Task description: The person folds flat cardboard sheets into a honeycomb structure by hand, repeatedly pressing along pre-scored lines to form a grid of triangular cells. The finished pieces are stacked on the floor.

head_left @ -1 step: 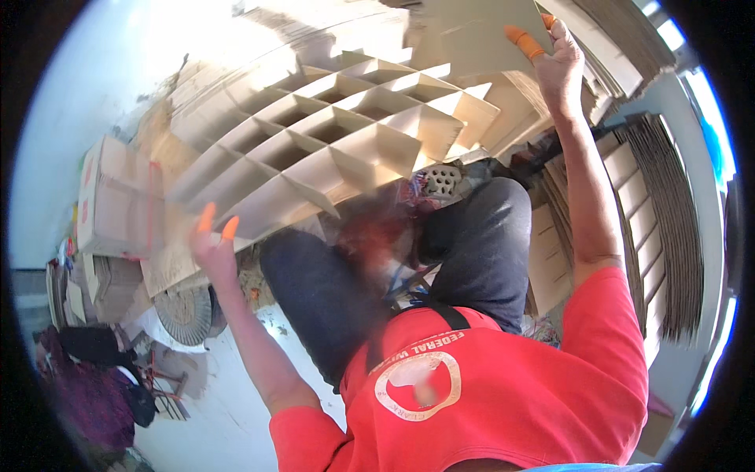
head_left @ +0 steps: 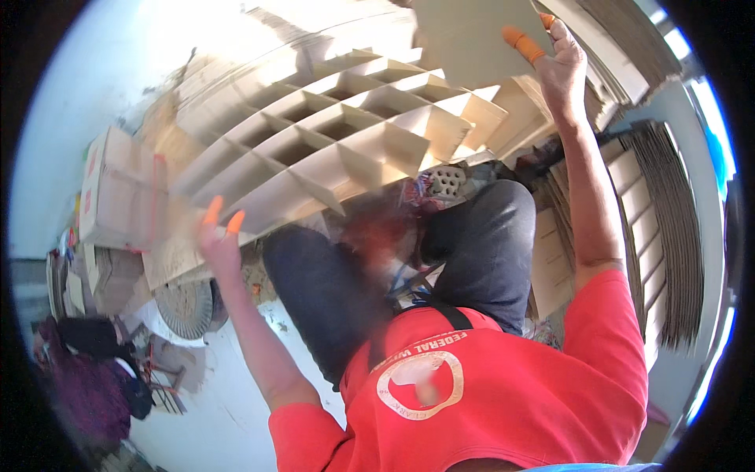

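A grid of interlocked cardboard dividers [head_left: 330,126] lies in front of me, its slotted strips standing on edge. My left hand [head_left: 219,245] is beside the grid's near left end, two fingers in orange finger covers stretched apart and nothing visible between them. At the upper right, my right hand [head_left: 563,64], also with orange-covered fingers, pinches the edge of a flat cardboard sheet [head_left: 476,43]. One covered finger lies over the sheet's face; another shows past its edge. Part of that hand's grip is hidden.
Stacked cardboard [head_left: 621,51] rises beyond my right hand, and slotted strips [head_left: 668,236] are piled at the right. A taped carton [head_left: 122,189] stands at the left above a ribbed round object [head_left: 185,307]. My knees are below the grid, near a perforated block [head_left: 448,182].
The whole view shifts slightly, with the grid and left hand a little further right in it. Both hands keep the same finger positions.
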{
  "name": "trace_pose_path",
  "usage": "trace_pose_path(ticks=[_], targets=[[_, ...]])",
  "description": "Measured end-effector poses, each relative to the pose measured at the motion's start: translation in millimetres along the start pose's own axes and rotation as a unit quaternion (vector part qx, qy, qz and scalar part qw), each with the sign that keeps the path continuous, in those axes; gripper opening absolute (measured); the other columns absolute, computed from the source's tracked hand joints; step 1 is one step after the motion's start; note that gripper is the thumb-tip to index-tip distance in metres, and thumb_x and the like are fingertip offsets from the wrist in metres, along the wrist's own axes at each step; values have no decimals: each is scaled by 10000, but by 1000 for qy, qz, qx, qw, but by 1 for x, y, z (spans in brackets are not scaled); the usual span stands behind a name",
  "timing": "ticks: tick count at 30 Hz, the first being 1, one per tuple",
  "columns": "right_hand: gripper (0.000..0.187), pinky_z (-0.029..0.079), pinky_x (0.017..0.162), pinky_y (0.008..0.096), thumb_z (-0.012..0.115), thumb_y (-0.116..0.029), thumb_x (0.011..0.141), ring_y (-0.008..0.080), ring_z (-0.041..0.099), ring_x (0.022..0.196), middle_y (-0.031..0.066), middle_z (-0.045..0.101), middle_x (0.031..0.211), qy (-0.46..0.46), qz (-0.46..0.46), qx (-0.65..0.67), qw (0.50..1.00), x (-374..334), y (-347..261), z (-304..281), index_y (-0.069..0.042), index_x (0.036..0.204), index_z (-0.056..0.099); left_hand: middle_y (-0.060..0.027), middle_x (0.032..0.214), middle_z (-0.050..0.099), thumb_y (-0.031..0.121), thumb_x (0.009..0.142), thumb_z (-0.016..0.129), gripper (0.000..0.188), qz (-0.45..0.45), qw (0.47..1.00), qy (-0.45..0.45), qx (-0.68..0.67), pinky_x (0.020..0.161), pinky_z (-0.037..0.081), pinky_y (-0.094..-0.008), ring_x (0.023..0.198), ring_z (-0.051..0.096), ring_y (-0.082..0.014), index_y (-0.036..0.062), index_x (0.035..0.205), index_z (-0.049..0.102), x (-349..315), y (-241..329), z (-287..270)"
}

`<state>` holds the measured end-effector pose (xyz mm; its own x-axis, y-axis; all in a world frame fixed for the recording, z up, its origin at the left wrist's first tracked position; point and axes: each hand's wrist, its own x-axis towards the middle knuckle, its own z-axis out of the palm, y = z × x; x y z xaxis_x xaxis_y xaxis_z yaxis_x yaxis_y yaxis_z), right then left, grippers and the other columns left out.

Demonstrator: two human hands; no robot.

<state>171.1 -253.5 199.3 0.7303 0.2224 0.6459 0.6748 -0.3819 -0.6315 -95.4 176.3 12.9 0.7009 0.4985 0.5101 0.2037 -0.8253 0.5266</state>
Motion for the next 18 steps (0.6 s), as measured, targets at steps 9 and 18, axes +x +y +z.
trace_pose_path(ticks=[9,18], targets=[[568,524,873,283,734,-67,834,83,624,995,67,693,1125,-191,-98,108,971,-41,-87,134,-139,1365,546,-90,926,707,-5,771,737,251,-63,987,-16,-150,743,505,-272,821,646,-145,23,1021,726,4,-4,7],[591,529,835,307,696,-20,838,173,680,929,152,703,1039,-268,-94,184,941,-58,-124,213,-85,1391,497,-110,931,709,-11,784,723,215,-76,988,-33,-130,761,513,-277,836,653,-152,-12,998,711,3,-4,5]])
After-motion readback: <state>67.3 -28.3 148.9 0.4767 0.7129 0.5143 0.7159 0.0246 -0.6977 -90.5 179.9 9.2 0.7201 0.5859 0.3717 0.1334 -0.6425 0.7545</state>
